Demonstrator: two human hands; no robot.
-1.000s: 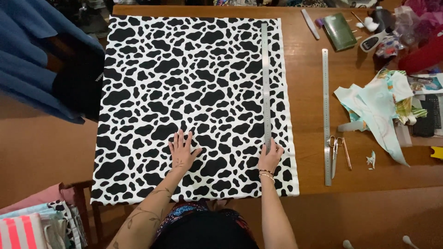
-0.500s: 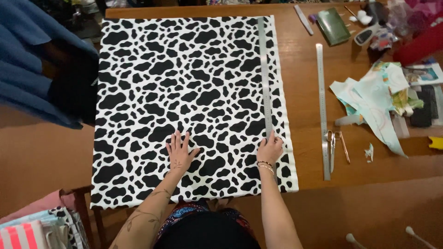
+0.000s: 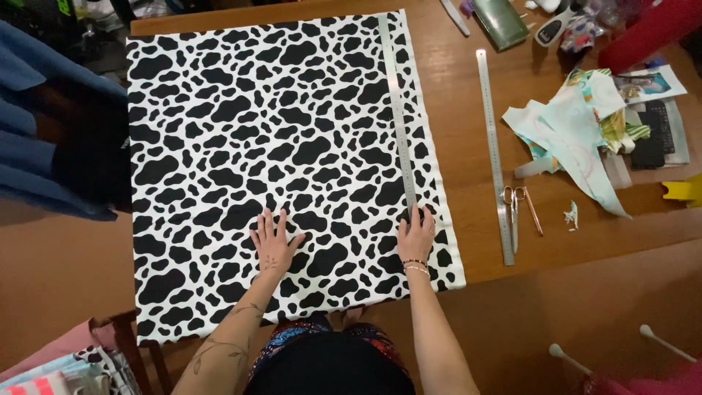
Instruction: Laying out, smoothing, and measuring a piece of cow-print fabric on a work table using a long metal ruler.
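**Two flat hands hold the spotty cloth and the long ruler**

On the brown wooden table (image 3: 468, 241) lies a big white cotton cloth with black cow spots (image 3: 278, 146); it covers most of the table top, and its near edge hangs a little over the side by the person. A long thin silver metal ruler (image 3: 397, 110) lies on the cloth near its right edge, running from the far end toward the person.

To do this step well, I think both hands should press flat and steady, so the cloth stays smooth and the ruler stays straight along the edge; a small push sideways could make the line crooked.

The left hand (image 3: 273, 245) lies flat on the cloth with its fingers (image 3: 265, 223) spread wide; it pinches nothing. The right hand (image 3: 417, 238) rests on the near end of the ruler, its fingers close together and pointing away; the ruler runs out from under the fingertips, with cloth on both sides of it.

A second silver ruler (image 3: 494, 153) and small scissors (image 3: 510, 205) lie apart on the bare table to the right.
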